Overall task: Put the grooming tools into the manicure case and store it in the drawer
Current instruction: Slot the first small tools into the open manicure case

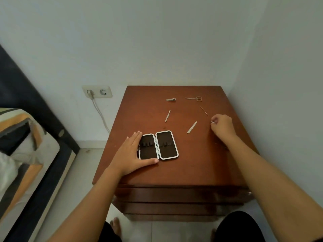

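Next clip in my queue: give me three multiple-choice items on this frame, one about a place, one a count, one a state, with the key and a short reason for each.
1. Where does the left hand rest?
A. on the scissors
B. against the left side of the manicure case
C. on a drawer front

2. How many loose tools lie on the wooden top, apart from whatever the right hand holds?
A. two
B. five
C. eight

3. What state is the case in?
A. open flat
B. shut
C. standing on edge

Key: B, its fingers lie along the case's left half. B, nail clipper, scissors, pusher, file and thin pick. A, both dark inner halves face up.
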The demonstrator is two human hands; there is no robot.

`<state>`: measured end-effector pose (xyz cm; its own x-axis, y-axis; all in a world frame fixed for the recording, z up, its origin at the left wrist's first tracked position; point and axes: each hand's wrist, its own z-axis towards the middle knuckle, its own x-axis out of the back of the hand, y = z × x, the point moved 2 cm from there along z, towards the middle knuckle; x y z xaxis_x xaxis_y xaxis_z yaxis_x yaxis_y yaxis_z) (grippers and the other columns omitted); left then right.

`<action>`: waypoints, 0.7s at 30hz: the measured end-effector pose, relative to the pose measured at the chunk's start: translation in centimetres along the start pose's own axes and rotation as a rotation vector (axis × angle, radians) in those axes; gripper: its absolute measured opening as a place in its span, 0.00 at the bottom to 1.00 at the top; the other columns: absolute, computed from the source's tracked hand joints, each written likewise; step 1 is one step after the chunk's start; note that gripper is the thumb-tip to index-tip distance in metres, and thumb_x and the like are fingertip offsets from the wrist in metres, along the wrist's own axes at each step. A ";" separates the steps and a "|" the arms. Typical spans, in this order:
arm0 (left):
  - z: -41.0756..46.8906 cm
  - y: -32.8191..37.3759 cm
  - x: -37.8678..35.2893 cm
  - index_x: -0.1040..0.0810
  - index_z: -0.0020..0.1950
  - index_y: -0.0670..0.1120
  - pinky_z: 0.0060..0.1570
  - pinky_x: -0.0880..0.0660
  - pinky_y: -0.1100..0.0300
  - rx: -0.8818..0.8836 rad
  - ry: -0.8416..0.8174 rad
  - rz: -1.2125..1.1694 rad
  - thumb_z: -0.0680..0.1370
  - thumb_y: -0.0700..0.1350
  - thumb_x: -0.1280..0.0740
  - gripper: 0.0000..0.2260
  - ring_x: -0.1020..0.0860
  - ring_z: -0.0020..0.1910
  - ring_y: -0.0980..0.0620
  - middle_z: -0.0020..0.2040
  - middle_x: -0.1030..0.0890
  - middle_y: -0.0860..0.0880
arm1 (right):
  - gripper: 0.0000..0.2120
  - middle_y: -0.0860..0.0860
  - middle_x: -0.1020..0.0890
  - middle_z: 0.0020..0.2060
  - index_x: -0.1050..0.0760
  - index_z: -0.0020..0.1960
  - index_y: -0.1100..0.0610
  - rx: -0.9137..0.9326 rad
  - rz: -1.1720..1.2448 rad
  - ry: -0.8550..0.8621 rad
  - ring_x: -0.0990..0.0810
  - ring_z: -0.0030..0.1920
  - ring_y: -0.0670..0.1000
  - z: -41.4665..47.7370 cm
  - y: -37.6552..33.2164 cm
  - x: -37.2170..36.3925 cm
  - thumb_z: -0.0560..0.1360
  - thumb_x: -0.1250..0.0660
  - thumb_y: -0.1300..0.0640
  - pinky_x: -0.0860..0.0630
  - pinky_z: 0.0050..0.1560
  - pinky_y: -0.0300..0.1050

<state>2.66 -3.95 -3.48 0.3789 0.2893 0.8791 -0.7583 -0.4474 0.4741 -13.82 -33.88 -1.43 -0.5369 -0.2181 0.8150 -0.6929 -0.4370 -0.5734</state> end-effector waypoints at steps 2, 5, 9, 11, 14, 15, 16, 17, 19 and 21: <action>-0.3 0.1 -0.1 0.50 0.77 0.48 0.73 0.59 0.59 0.008 0.036 0.022 0.60 0.77 0.41 0.54 0.52 0.76 0.56 0.78 0.49 0.51 | 0.09 0.64 0.21 0.50 0.21 0.51 0.63 0.006 0.013 -0.011 0.24 0.54 0.63 0.0 -0.7 -0.1 0.72 0.36 0.66 0.29 0.57 0.50; -0.8 0.4 -0.2 0.52 0.77 0.46 0.72 0.61 0.59 0.061 0.071 0.047 0.62 0.77 0.42 0.54 0.55 0.76 0.55 0.78 0.51 0.50 | 0.10 0.62 0.20 0.53 0.21 0.54 0.62 0.016 0.133 0.015 0.23 0.55 0.60 -0.6 -3.2 0.0 0.73 0.36 0.65 0.30 0.58 0.45; -1.3 0.7 -0.3 0.55 0.77 0.45 0.71 0.63 0.59 0.089 0.070 0.084 0.62 0.77 0.45 0.54 0.57 0.76 0.53 0.78 0.53 0.48 | 0.11 0.58 0.18 0.51 0.20 0.54 0.61 0.113 0.294 -0.005 0.21 0.52 0.55 -2.3 -8.9 -1.2 0.73 0.33 0.63 0.28 0.57 0.45; -1.5 0.7 -0.3 0.56 0.77 0.45 0.71 0.64 0.59 0.088 0.074 0.097 0.64 0.76 0.45 0.53 0.58 0.76 0.53 0.78 0.54 0.48 | 0.10 0.57 0.17 0.49 0.20 0.53 0.61 0.159 0.365 -0.050 0.22 0.47 0.51 -3.6 -11.9 -2.6 0.72 0.32 0.64 0.26 0.55 0.45; -1.8 0.8 -0.2 0.57 0.77 0.44 0.69 0.66 0.60 0.085 0.069 0.109 0.64 0.76 0.45 0.53 0.59 0.76 0.53 0.78 0.56 0.47 | 0.09 0.54 0.20 0.43 0.20 0.51 0.61 0.231 0.423 -0.141 0.24 0.42 0.48 -5.6 -15.2 -5.1 0.71 0.30 0.64 0.27 0.47 0.33; -1.8 0.9 -0.1 0.58 0.77 0.44 0.69 0.66 0.60 0.087 0.066 0.109 0.64 0.76 0.46 0.53 0.60 0.76 0.52 0.78 0.56 0.47 | 0.09 0.53 0.21 0.42 0.20 0.51 0.61 0.252 0.423 -0.168 0.24 0.40 0.47 -6.2 -16.0 -5.8 0.71 0.30 0.64 0.30 0.40 0.27; -1.9 0.9 -0.1 0.58 0.76 0.44 0.69 0.67 0.60 0.089 0.063 0.108 0.64 0.76 0.46 0.53 0.60 0.76 0.52 0.78 0.56 0.46 | 0.09 0.52 0.22 0.41 0.20 0.51 0.62 0.269 0.426 -0.191 0.26 0.37 0.46 -6.7 -16.6 -6.5 0.71 0.30 0.64 0.31 0.36 0.24; -1.8 0.9 -0.2 0.58 0.76 0.43 0.69 0.67 0.60 0.093 0.061 0.109 0.63 0.76 0.46 0.54 0.61 0.76 0.52 0.78 0.57 0.46 | 0.09 0.52 0.23 0.40 0.21 0.50 0.63 0.279 0.431 -0.215 0.27 0.34 0.44 -7.2 -17.1 -7.2 0.70 0.29 0.65 0.31 0.34 0.22; -1.8 0.8 -0.3 0.58 0.76 0.43 0.69 0.67 0.59 0.100 0.057 0.118 0.63 0.78 0.47 0.55 0.61 0.76 0.52 0.78 0.58 0.45 | 0.10 0.53 0.23 0.39 0.21 0.50 0.63 0.299 0.420 -0.246 0.28 0.33 0.44 -7.8 -17.6 -8.3 0.69 0.29 0.65 0.32 0.33 0.21; -1.7 0.7 -0.4 0.59 0.76 0.43 0.69 0.67 0.59 0.104 0.050 0.128 0.63 0.79 0.48 0.55 0.62 0.76 0.52 0.78 0.58 0.45 | 0.09 0.53 0.24 0.37 0.21 0.49 0.62 0.308 0.395 -0.266 0.26 0.37 0.48 -8.2 -17.5 -9.2 0.69 0.28 0.65 0.31 0.34 0.24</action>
<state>1.10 -2.90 -3.60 0.2538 0.2653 0.9302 -0.7388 -0.5676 0.3634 -0.70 -17.04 0.47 -0.5598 -0.6116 0.5591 -0.2702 -0.5031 -0.8209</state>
